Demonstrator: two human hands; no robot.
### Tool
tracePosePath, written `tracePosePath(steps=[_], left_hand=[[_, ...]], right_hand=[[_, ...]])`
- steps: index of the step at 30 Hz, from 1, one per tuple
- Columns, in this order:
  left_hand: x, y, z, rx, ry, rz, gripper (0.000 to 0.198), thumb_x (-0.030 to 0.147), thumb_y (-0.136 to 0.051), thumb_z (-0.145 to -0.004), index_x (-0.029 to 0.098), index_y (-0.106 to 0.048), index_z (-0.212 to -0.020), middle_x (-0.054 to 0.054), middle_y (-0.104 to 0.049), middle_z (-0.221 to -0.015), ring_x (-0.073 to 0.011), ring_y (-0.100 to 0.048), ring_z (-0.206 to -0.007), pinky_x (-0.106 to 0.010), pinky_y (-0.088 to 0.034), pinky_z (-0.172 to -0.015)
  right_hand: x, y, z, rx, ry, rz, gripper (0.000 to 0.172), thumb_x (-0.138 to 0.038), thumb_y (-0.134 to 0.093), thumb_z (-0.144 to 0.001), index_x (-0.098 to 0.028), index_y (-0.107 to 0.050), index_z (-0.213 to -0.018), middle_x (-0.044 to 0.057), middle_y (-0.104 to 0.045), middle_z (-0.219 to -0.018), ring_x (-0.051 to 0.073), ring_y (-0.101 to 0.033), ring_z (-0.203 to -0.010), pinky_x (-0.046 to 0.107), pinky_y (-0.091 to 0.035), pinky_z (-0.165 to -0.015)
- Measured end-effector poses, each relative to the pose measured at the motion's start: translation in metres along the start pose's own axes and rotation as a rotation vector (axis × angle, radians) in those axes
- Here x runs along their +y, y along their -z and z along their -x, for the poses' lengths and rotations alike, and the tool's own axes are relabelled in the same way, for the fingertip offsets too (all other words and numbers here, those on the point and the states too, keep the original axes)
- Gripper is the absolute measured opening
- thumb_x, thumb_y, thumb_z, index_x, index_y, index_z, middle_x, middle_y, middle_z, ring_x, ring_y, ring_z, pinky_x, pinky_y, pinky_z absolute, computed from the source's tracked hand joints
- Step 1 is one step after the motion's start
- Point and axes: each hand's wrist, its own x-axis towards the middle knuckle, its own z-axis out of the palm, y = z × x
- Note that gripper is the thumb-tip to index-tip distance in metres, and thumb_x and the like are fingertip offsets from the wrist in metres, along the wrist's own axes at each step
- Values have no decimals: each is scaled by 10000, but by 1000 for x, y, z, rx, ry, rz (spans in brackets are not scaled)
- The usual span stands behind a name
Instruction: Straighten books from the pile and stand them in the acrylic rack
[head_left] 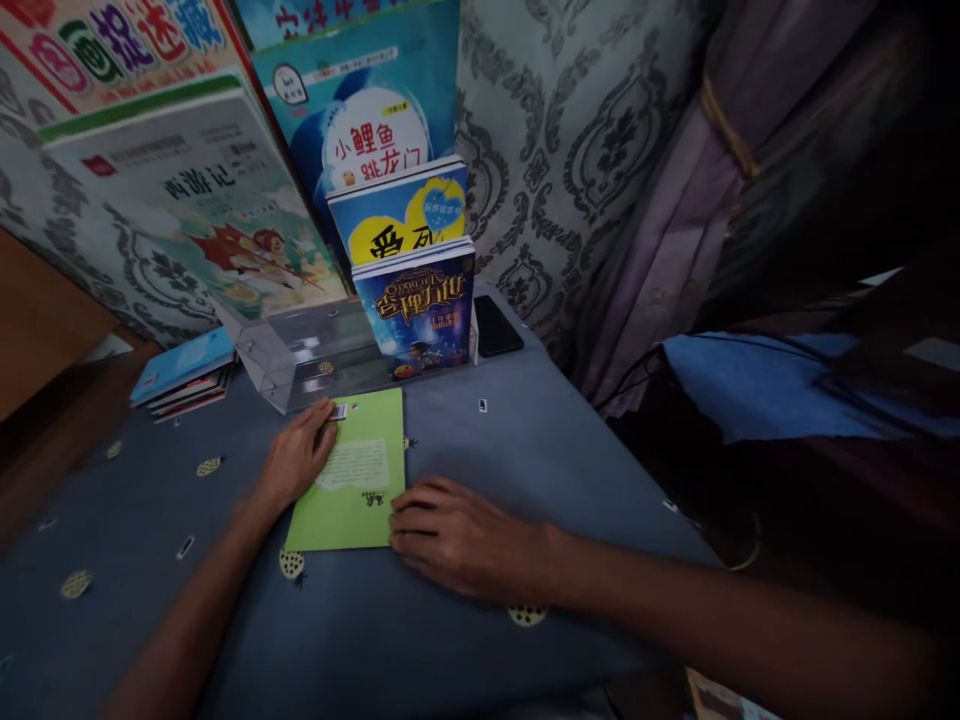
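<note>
A thin green book (352,470) lies flat on the cloth-covered table, back cover up, its printing upside down to me. My left hand (300,455) is at its far left edge, with fingertips and thumb on the cover by the barcode. Against the near right edge rests my right hand (457,535), its fingers bent and close together; its thumb is hidden. Both hands hold the book by its sides. Just beyond, a clear stand (262,350) bears upright books, the front one a dark blue book (424,310).
Behind it stand a yellow-and-blue book (405,215), a teal book (360,110) and a pale picture book (202,200). Several books form a low stack (187,365) at left. A black phone (496,328) lies right of the stand. A tied curtain (675,200) hangs beyond the table's right edge.
</note>
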Motion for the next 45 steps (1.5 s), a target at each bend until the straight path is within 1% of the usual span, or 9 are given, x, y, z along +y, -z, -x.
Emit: tracePosePath(steps=[7,14,20,24,28,31,34,39,45], left_hand=[[2,-4,3,37,6,-29,460,417,-399,-994,184,-652,-1299,-125,-645,-1374,-298,-641,-1231,-478,-554,-1012],[23,0,22,72,-12,-78,444,385,-411,-989,153,-662,-1271,-131,-662,-1350,-298,-648,-1227,-460,-570,-994],[39,6,34,70,2,-110,391,351,-432,-984,185,-658,-1256,-105,-670,-1344,-269,-655,-1219,-410,-580,-978],[46,8,37,45,32,-138,397,330,-441,-976,169,-646,-1275,-120,-650,-1369,-289,-646,-1230,-421,-583,-964],[48,9,38,9,71,-139,412,323,-433,-970,154,-643,-1282,-129,-628,-1396,-300,-620,-1264,-431,-566,-991],[48,8,37,3,66,-133,415,312,-428,-970,139,-646,-1278,-135,-630,-1391,-304,-620,-1262,-441,-553,-1011],[47,8,37,7,61,-132,415,302,-433,-967,122,-646,-1275,-143,-625,-1395,-309,-615,-1265,-452,-538,-1031],[49,5,38,17,86,-131,411,288,-446,-964,122,-642,-1284,-138,-624,-1398,-310,-599,-1279,-468,-513,-1058],[48,1,39,30,104,-83,395,267,-454,-958,122,-645,-1271,-145,-627,-1391,-296,-586,-1291,-475,-472,-1105]], right_hand=[[-2,-1,-3,-16,-47,-5,158,-254,-567,-1002,-153,-681,-1046,88,-728,-1082,192,-622,-1089,365,-471,-1007],[-1,-6,1,18,-116,-94,345,-320,-589,-990,-89,-638,-1242,160,-684,-1291,252,-572,-1291,477,-386,-1164],[3,-9,-1,7,-241,-184,426,-361,-552,-1007,-123,-589,-1358,160,-598,-1430,225,-490,-1399,467,-327,-1216],[18,-12,-14,-97,-305,-181,533,-427,-480,-1028,-119,-491,-1463,177,-453,-1553,245,-356,-1488,492,-249,-1244],[47,-16,-34,-184,-389,-140,626,-469,-422,-1031,-95,-386,-1532,180,-333,-1617,269,-228,-1537,506,-156,-1262],[69,-21,-46,-178,-469,-61,642,-471,-409,-1025,-97,-359,-1544,186,-295,-1630,295,-199,-1543,542,-148,-1251],[79,-26,-52,-158,-527,3,662,-492,-364,-1027,-72,-358,-1539,204,-277,-1633,310,-187,-1544,551,-168,-1242],[72,-30,-46,-168,-531,52,694,-494,-338,-1027,-25,-332,-1538,228,-254,-1634,319,-172,-1547,539,-189,-1242],[41,-29,-20,-165,-399,65,698,-530,-318,-1036,-64,-314,-1556,212,-274,-1633,309,-205,-1541,545,-206,-1240]])
